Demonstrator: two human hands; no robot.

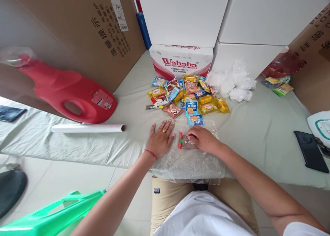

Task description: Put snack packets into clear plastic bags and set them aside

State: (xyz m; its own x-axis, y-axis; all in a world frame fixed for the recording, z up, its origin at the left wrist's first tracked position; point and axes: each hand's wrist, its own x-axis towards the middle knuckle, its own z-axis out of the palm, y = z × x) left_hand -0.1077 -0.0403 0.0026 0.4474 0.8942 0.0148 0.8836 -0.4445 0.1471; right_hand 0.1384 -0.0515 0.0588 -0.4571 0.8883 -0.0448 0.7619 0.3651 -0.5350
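Note:
My left hand (161, 138) lies flat with its fingers spread, at the left edge of a clear plastic sheet (190, 164) on the cloth-covered table. Over the sheet, my right hand (203, 138) is closed, its fingers curled at a small brown snack packet (189, 142). A red and green piece (180, 140) lies at the packet's left end. Just beyond both hands is a pile of wrapped snacks (177, 95), with blue packets (192, 109) nearest the right hand. The right fingertips are partly hidden.
A Wahaba-style carton printed "Wahaha" (182, 62) stands behind the pile, with crumpled clear bags (232, 81) to its right. On the left lie a red jug (74, 91) and a white roll (89, 128). A dark phone (310, 150) lies far right. A green stool (56, 213) stands below.

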